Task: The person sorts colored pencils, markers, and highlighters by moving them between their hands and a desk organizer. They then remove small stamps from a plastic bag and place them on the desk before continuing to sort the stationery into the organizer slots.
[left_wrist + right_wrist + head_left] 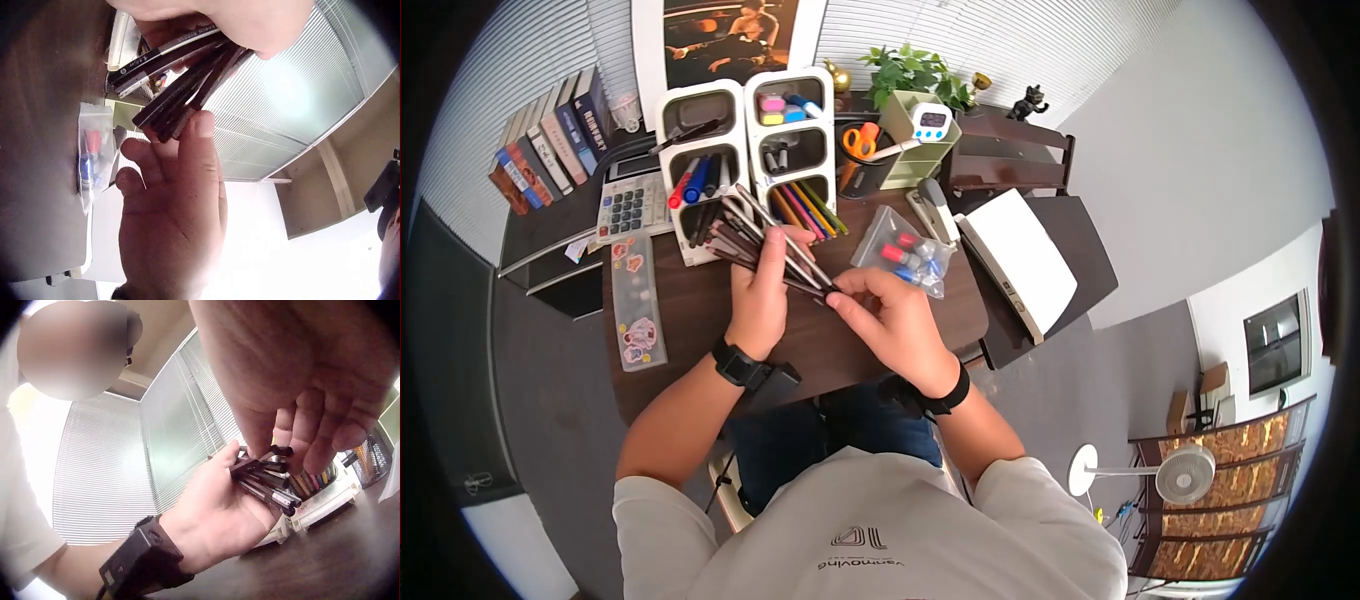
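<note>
A bundle of dark pencils [742, 238], a few with silvery barrels, lies across my left hand [762, 300], whose thumb is over them. In the right wrist view the left palm faces up under the bundle, and the pencil ends [275, 481] fan out. My right hand [900, 325] pinches the near ends between thumb and fingers. Its thumb touches the dark tips [178, 122] in the left wrist view. Just behind the bundle stands a white desk organizer [752, 130], with coloured pencils [808, 210] in one compartment and markers [698, 182] in another.
Right of the organizer lie a zip bag [905, 252] with red and blue items and a stapler [935, 212]. A black mesh cup [862, 180] holds orange scissors [860, 140]. To the left are a calculator [632, 208] and a stickered clear case [638, 300]. A white box [1020, 262] stands right.
</note>
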A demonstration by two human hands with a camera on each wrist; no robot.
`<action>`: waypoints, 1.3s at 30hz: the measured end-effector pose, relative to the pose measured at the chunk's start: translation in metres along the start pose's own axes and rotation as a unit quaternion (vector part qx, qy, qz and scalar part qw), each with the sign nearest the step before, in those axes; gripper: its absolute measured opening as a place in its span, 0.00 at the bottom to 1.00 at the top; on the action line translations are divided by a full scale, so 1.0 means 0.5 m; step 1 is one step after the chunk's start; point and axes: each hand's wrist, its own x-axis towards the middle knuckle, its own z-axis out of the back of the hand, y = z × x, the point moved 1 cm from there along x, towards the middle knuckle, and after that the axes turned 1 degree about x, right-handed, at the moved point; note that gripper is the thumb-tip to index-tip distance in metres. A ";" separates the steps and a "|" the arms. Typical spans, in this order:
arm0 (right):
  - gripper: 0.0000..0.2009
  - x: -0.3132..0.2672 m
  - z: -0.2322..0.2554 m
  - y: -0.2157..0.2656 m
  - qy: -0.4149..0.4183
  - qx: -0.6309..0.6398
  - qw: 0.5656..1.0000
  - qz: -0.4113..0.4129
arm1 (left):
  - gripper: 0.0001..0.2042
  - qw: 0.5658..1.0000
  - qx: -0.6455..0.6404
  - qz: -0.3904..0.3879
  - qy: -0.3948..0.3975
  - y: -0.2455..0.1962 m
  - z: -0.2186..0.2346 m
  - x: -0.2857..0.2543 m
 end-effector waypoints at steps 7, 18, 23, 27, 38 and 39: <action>0.06 0.007 0.012 -0.023 -0.037 0.172 0.984 -0.020 | 0.20 1.000 0.028 0.012 -0.009 -0.020 0.001 0.007; 0.13 0.221 -0.007 0.144 -0.207 -0.048 0.890 0.404 | 0.21 0.994 0.081 -0.050 -0.058 -0.035 0.021 0.022; 0.11 0.333 -0.085 0.128 -0.082 -0.105 0.916 0.378 | 0.20 0.995 0.073 -0.034 -0.053 -0.036 0.024 0.023; 0.16 0.355 -0.115 0.119 -0.014 -0.143 0.933 0.331 | 0.20 0.997 0.051 -0.017 -0.058 -0.032 0.030 0.025; 0.54 0.201 0.064 0.250 0.126 0.472 0.719 0.494 | 0.21 0.995 0.079 -0.007 -0.068 -0.031 0.022 0.027; 0.55 0.193 0.062 0.246 0.087 0.465 0.736 0.485 | 0.21 0.993 0.090 0.002 -0.070 -0.029 0.024 0.024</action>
